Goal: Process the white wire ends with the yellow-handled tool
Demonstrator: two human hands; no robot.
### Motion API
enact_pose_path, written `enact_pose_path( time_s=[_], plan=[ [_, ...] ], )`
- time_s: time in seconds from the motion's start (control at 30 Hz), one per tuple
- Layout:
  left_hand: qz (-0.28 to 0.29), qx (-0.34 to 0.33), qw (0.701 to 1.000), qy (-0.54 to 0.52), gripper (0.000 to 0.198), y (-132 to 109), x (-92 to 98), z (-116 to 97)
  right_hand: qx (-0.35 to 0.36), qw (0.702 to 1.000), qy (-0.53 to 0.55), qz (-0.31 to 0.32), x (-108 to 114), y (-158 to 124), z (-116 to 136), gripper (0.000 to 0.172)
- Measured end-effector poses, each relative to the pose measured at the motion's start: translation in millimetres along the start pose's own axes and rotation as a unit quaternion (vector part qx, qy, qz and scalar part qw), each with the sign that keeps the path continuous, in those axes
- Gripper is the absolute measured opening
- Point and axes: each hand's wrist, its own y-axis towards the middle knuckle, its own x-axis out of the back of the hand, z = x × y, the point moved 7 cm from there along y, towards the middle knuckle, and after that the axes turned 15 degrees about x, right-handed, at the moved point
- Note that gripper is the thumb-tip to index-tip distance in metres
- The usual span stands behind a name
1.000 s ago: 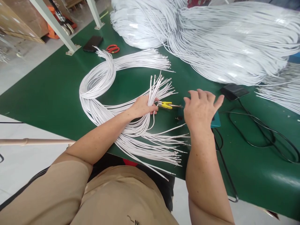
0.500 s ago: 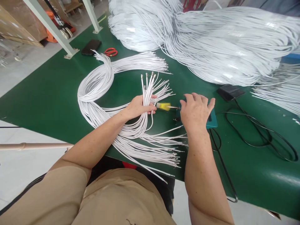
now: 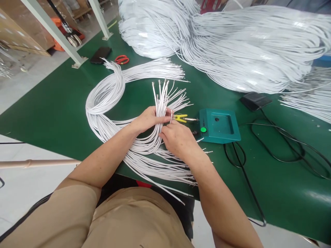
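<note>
My left hand (image 3: 150, 120) is wrapped round a bunch of white wires (image 3: 162, 98), their stripped ends pointing up. Against it, my right hand (image 3: 178, 137) has its fingers closed at the wires; a single wire loops up between the hands, and what the fingertips pinch is partly hidden. Just right of the fingers is a yellow forked piece (image 3: 181, 118) on a metal shaft that reaches the teal device (image 3: 219, 125), which has a green button. More white wires (image 3: 157, 165) curve under both hands, their ends fanned to the right.
Large bundles of white wire (image 3: 243, 48) lie across the back of the green table (image 3: 51, 100). Red-handled scissors (image 3: 121, 59) and a black flat object (image 3: 100, 55) are at back left. A black pedal (image 3: 255, 101) and cables lie right.
My right hand has left the top of the teal device and moved left to the wires by my left hand. The device is now uncovered, and the yellow piece looks turned.
</note>
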Motion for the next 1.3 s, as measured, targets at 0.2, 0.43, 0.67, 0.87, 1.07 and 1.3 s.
enact_pose_path(
  time_s=[0.2,0.43,0.67,0.87,1.07,1.3],
  plan=[
    [-0.008,0.026,0.999,0.041,0.051,2.0,5.5,5.5,-0.116,0.964,0.218,0.094,-17.0,-10.8,-14.4,0.029],
    [0.002,0.011,0.999,0.032,0.060,2.5,3.2,5.7,-0.252,0.873,0.384,-0.163,0.1,-25.7,-66.5,0.025],
    [-0.059,-0.030,0.992,0.109,0.060,1.3,0.4,2.6,-0.260,0.865,0.338,-0.264,-1.9,-19.7,-70.3,0.025],
    [0.003,-0.022,0.997,0.076,0.055,-1.1,-3.2,-1.1,-0.264,0.837,0.382,-0.288,-11.1,-18.3,-76.5,0.018],
    [-0.031,0.016,0.997,0.073,0.034,-2.0,2.0,-0.1,-0.279,0.820,0.411,-0.285,-12.1,-20.0,-76.5,0.015],
    [-0.094,0.003,0.988,0.125,0.033,-0.5,3.7,-1.1,-0.272,0.797,0.433,-0.321,-9.3,-20.8,-74.1,0.026]
  ],
)
